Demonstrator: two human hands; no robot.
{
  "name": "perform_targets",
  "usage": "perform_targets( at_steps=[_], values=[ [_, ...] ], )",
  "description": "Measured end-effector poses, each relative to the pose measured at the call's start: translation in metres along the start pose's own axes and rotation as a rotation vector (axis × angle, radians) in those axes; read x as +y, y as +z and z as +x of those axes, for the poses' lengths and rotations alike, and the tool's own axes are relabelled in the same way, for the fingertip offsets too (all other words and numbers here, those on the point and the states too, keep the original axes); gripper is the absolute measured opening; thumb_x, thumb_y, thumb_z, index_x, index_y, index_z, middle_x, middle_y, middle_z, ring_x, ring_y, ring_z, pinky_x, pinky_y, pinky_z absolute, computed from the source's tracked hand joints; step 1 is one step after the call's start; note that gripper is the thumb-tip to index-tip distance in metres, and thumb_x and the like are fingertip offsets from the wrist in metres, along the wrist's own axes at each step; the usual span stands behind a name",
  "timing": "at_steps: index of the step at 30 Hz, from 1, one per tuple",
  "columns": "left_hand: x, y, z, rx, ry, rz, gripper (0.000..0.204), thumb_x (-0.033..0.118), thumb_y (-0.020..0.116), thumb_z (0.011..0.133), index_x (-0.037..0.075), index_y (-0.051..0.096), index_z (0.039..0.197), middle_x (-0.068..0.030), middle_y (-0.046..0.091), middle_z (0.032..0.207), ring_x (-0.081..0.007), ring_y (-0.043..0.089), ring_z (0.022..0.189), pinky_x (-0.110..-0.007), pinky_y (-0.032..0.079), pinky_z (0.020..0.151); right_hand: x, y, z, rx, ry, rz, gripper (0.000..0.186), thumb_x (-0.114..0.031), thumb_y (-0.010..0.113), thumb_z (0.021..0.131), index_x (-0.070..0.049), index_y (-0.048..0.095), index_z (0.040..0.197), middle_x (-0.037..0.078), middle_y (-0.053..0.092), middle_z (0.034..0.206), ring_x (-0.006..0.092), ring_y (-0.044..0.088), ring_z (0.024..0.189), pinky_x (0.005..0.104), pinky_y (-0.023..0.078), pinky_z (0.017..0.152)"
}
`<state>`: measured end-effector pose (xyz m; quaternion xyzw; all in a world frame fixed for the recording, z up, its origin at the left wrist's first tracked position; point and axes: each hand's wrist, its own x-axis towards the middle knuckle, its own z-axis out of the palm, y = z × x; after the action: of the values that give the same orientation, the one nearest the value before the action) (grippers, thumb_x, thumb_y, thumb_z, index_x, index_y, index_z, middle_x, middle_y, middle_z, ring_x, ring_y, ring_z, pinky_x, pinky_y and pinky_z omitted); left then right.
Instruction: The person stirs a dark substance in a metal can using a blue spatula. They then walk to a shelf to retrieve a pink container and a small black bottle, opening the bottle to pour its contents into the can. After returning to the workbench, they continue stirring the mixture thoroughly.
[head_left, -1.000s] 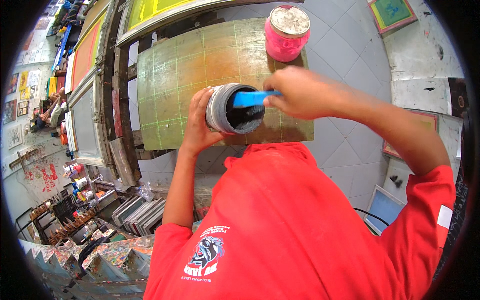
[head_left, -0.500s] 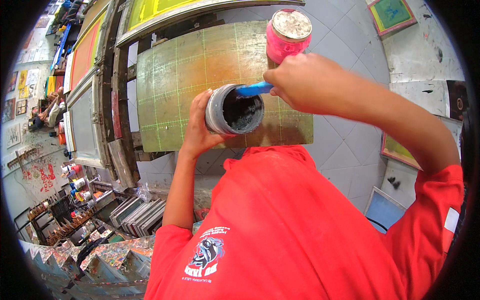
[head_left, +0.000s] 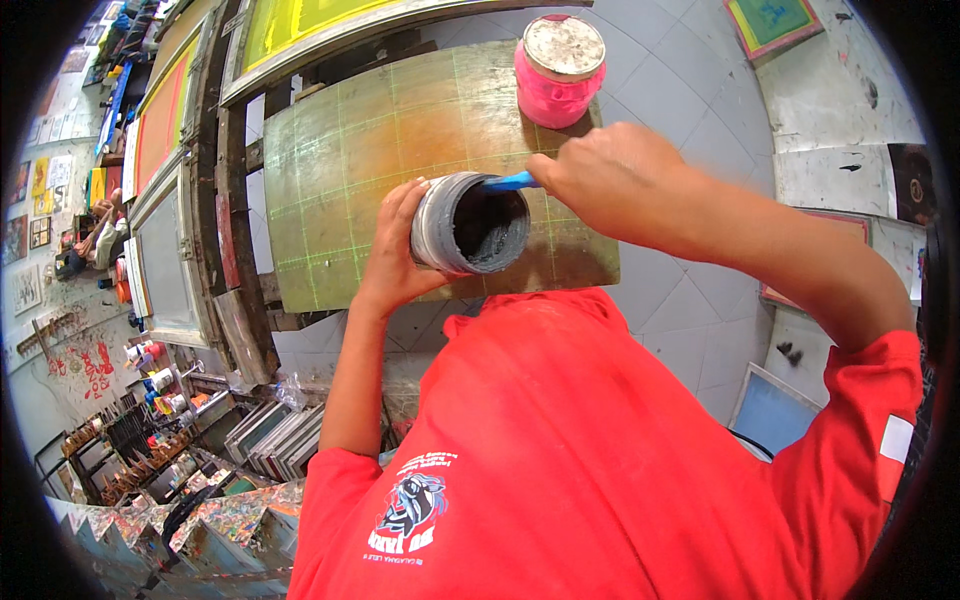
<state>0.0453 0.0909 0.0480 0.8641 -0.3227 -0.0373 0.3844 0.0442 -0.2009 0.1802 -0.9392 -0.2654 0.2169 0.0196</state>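
Note:
My left hand [head_left: 388, 255] is wrapped round a grey-smeared jar [head_left: 431, 228], tilted so that its mouth faces up toward me. Inside, dark ink or paint [head_left: 482, 225] coats the wall. A flat blue stick [head_left: 513, 182] slants into the jar over its upper rim, and my right hand [head_left: 612, 178] is closed on its outer end. The stick's lower end is hidden in the jar. Both hands are over a worn board [head_left: 360, 150] marked with green grid lines. At its far right corner stands a bright pink jar [head_left: 560, 95] with a stained whitish lid.
Beyond the board lies a yellow screen frame [head_left: 300, 35]. More framed screens [head_left: 170, 250] lean on the left, beside dark wooden beams [head_left: 233, 200]. Grey floor tiles [head_left: 690, 310] show at the right. Several stacked frames [head_left: 275, 440] stand low on the left. A person [head_left: 105, 230] is at the far left.
My right hand has shifted slightly, and less of the blue stick shows between it and the jar. The jar's mouth is turned a little differently. The whole view has shifted slightly.

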Motion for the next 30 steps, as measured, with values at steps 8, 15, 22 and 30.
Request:
perform_targets(
  at_steps=[8,15,22,30],
  values=[
    [0.015,0.004,0.007,-0.05,0.099,0.092,0.094,0.029,0.087,0.052,0.008,0.047,0.135,-0.017,0.045,0.14,-0.0406,0.04,0.131,-0.05,0.033,0.111,0.005,0.057,-0.027,-0.28,0.09,0.525,0.021,-0.021,0.054,0.095,-0.002,0.063,0.097,0.02,0.064,0.071,0.0317,0.065,0.062,0.0438,0.049,0.052],
    [0.002,0.007,0.004,-0.036,0.084,0.055,0.105,0.029,0.091,0.05,0.008,0.042,0.14,-0.0184,0.042,0.144,-0.04,0.038,0.134,-0.05,0.034,0.11,-0.001,0.047,-0.025,-0.421,0.244,1.174,0.031,-0.027,0.058,0.093,0.002,0.066,0.101,0.023,0.066,0.085,0.0341,0.066,0.079,0.0459,0.05,0.07],
    [-0.004,0.004,0.003,-0.029,0.048,0.009,0.107,0.03,0.091,0.048,0.008,0.042,0.141,-0.018,0.043,0.144,-0.0384,0.039,0.135,-0.048,0.033,0.111,0.0,0.02,-0.019,-0.003,0.169,0.261,0.021,-0.017,0.058,0.091,0.001,0.066,0.087,0.023,0.068,0.083,0.037,0.068,0.079,0.0488,0.052,0.07],
    [-0.003,0.009,0.005,-0.037,0.074,0.037,0.112,0.032,0.092,0.047,0.008,0.039,0.143,-0.0164,0.043,0.145,-0.037,0.039,0.135,-0.048,0.033,0.112,0.01,0.047,-0.024,-0.264,0.02,0.834,0.02,-0.016,0.056,0.091,0.0,0.063,0.101,0.018,0.065,0.074,0.033,0.064,0.066,0.045,0.05,0.06]
  ],
)
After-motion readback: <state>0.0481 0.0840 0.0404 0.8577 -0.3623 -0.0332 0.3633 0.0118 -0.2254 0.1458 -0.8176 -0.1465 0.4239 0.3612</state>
